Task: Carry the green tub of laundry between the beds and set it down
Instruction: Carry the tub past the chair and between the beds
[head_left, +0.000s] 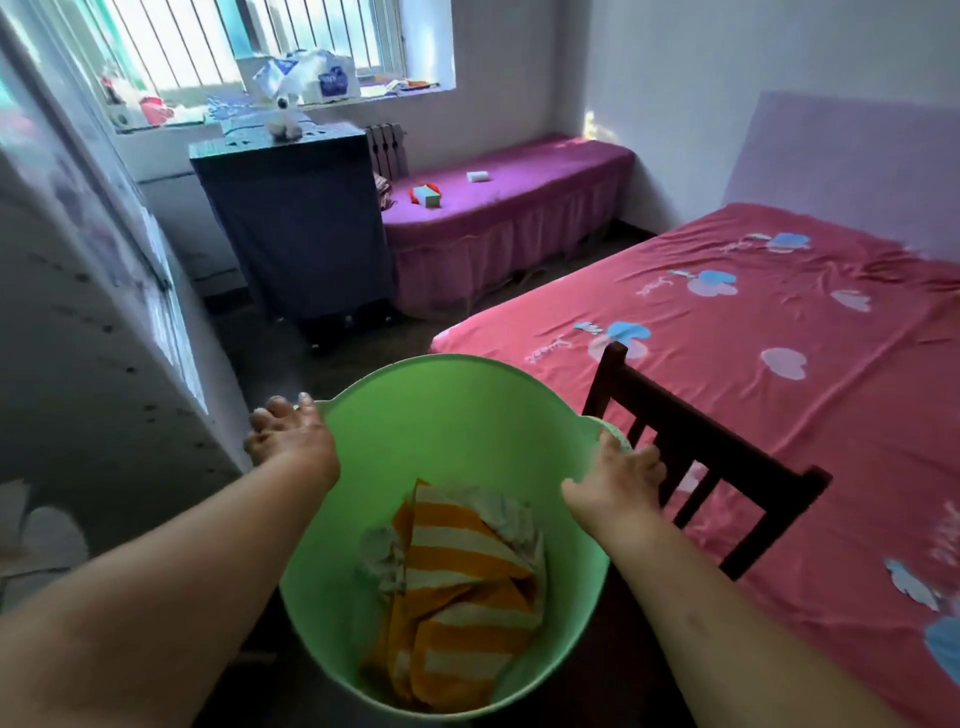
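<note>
The green tub (447, 410) is held up in front of me, above the dark floor. Inside it lies laundry: an orange-and-white striped cloth (462, 597) over some pale pieces. My left hand (288, 436) grips the tub's left rim handle. My right hand (618, 483) grips the right rim handle. The pink bed (779, 364) with blue and pink prints is to my right. The purple bed (514, 176) runs along the far wall under the window.
A dark wooden chair back (696, 452) stands just right of the tub, against the pink bed. A dark cloth-covered cabinet (296, 218) with a plush toy (283, 117) sits ahead left. A pale wardrobe (104, 338) lines the left side. Floor (322, 358) lies between them.
</note>
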